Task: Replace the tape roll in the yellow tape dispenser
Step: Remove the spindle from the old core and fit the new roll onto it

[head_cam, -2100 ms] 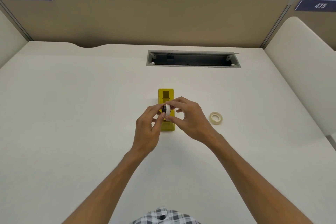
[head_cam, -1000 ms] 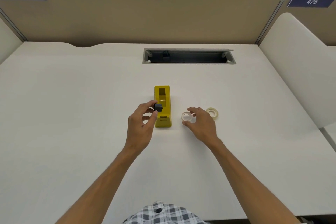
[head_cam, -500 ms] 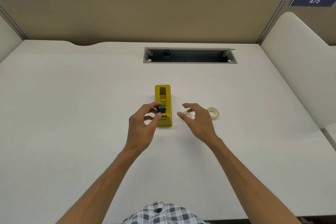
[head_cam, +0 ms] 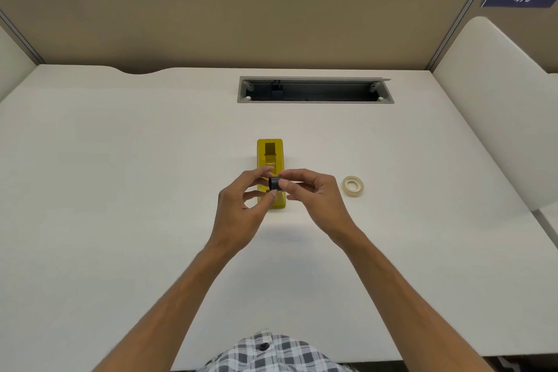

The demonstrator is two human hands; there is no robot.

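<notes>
The yellow tape dispenser [head_cam: 269, 157] stands mid-desk, its roll bay empty. Just above its near end a small black spool [head_cam: 275, 183] is held between both hands. My left hand [head_cam: 241, 205] pinches the spool's left side with thumb and forefinger. From the right, my right hand [head_cam: 317, 196] has its fingertips closed on the other end. A cream tape roll [head_cam: 353, 186] lies flat on the desk to the right of my right hand. The near half of the dispenser is hidden behind my fingers.
A grey cable tray opening [head_cam: 315, 90] is sunk into the white desk [head_cam: 120, 190] behind the dispenser. A tan partition [head_cam: 241, 21] closes the back, and a cream side panel [head_cam: 498, 100] rises at the right.
My right hand left the desk beside the rolls and came left onto the black spool in my left hand. The clear ring it laid down is now out of sight behind that hand.
</notes>
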